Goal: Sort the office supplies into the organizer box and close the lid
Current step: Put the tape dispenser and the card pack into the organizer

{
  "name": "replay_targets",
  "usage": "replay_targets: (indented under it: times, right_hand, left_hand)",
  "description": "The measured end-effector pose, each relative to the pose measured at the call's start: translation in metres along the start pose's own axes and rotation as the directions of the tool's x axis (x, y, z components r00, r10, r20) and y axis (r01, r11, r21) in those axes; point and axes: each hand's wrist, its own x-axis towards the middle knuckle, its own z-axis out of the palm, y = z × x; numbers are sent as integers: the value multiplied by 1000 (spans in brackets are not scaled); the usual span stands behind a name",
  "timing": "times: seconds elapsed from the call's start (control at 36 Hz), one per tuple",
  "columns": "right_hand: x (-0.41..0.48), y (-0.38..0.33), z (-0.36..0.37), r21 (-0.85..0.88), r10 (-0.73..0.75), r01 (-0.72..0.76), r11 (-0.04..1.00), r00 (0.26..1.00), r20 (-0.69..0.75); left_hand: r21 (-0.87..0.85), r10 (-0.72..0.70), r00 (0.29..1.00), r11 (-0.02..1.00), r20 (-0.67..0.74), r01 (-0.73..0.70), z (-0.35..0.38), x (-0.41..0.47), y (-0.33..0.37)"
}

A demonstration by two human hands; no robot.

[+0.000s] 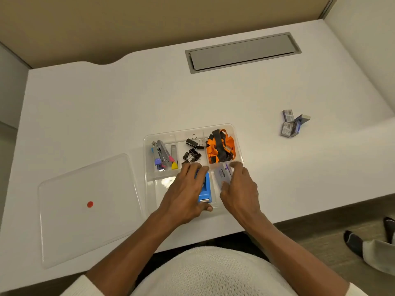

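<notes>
The clear organizer box sits on the white desk near its front edge. Its back compartments hold staple removers and small tools, black binder clips and an orange and black lanyard. In the front compartment my left hand grips a blue stapler. My right hand holds a grey box of staples beside the stapler, inside the organizer. The clear lid with a red dot lies flat to the left of the box.
Several small grey and blue staple boxes lie on the desk at the right. A grey cable hatch is set into the desk at the back. Someone's feet in dark socks show on the floor at the lower right.
</notes>
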Motion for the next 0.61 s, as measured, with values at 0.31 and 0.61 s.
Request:
replay_targets:
  times: [0.31,0.61]
  right_hand:
    - [8,6,15,-58,-116,115,992,993,-16]
    - [5,4,4,-254,-244,222,941,968,-58]
  left_hand:
    - [-42,-35,992,998,125,41,6,4,-3]
    - [97,-53,962,995,267,28,-7,7,3]
